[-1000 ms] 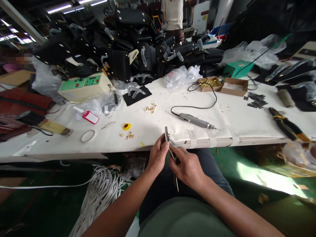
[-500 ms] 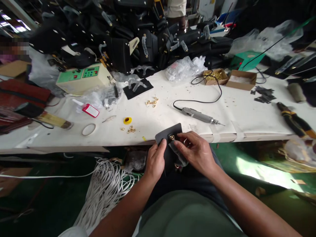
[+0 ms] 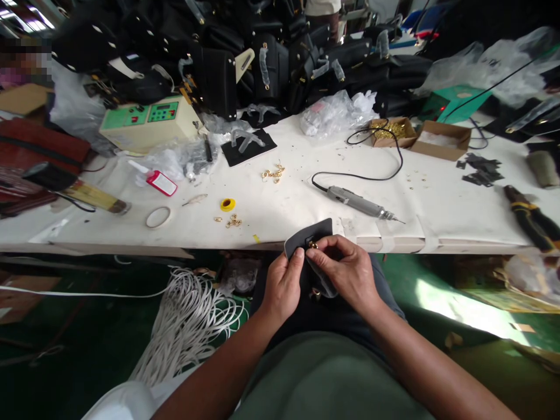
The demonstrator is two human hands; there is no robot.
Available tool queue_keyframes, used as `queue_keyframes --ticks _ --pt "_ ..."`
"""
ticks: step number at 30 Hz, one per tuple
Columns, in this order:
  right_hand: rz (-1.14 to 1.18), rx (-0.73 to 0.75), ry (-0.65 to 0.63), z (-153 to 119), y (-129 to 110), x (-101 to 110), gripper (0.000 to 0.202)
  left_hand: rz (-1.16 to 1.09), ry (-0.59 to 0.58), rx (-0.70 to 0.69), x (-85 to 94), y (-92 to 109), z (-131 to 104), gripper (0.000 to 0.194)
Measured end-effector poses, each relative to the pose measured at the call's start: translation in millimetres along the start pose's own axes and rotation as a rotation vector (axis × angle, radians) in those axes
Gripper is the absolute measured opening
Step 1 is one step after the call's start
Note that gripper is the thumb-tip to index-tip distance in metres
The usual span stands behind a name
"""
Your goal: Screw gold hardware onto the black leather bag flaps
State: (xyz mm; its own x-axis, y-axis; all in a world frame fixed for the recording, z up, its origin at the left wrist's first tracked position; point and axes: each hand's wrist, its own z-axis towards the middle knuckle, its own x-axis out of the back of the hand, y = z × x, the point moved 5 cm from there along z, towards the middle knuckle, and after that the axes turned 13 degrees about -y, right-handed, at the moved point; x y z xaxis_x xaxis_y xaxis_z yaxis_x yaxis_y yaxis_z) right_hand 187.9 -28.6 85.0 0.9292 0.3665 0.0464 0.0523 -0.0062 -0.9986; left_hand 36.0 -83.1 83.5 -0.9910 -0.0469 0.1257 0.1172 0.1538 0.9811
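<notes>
1. I see the yellow roll [image 3: 227, 205] on the table [image 3: 301, 195].
2. Left hand [image 3: 282, 286]: closed, gripping the black panel [image 3: 301, 238] at the table's front edge.
3. Right hand [image 3: 353, 274]: thumb and forefinger pinched on the panel's gold fitting [image 3: 314, 245].
4. Corded grey tool [image 3: 356, 201]: on table.

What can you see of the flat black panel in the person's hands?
The flat black panel looks leathery, with a rounded upper-left corner and pale edge. It tilts near the white table's front edge. The left hand grips its left side; the right hand pinches a shiny gold metal fitting on its face. Its lower part is obscured.
</notes>
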Motion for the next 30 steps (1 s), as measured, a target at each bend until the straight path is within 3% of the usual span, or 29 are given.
queue_keyframes --ticks 3,7,15,20,23,30 --pt "-0.1 0.115 0.023 -1.4 -0.6 2.4 0.028 0.003 -0.018 -0.01 -0.9 -0.9 0.4 0.045" --pt "-0.239 0.212 -0.048 2.8 -5.8 8.9 0.019 -0.004 -0.031 0.005 -0.9 -4.4 1.7 0.045" --pt "-0.093 -0.018 -0.08 9.5 -3.6 13.1 0.036 -0.048 0.003 -0.009 -3.1 -0.4 6.2 0.044" --pt "-0.337 0.042 -0.098 11.9 -9.6 16.6 0.032 -0.04 -0.022 0.021 -2.5 -4.4 7.9 0.044" --pt "-0.469 0.06 -0.186 16.8 -16.5 19.1 0.031 -0.002 -0.026 0.024 -0.5 -1.9 8.3 0.043" --pt "-0.413 -0.017 -0.366 17.7 -20.5 18.5 0.036 0.087 -0.014 -0.047 -0.9 6.2 5.6 0.043"
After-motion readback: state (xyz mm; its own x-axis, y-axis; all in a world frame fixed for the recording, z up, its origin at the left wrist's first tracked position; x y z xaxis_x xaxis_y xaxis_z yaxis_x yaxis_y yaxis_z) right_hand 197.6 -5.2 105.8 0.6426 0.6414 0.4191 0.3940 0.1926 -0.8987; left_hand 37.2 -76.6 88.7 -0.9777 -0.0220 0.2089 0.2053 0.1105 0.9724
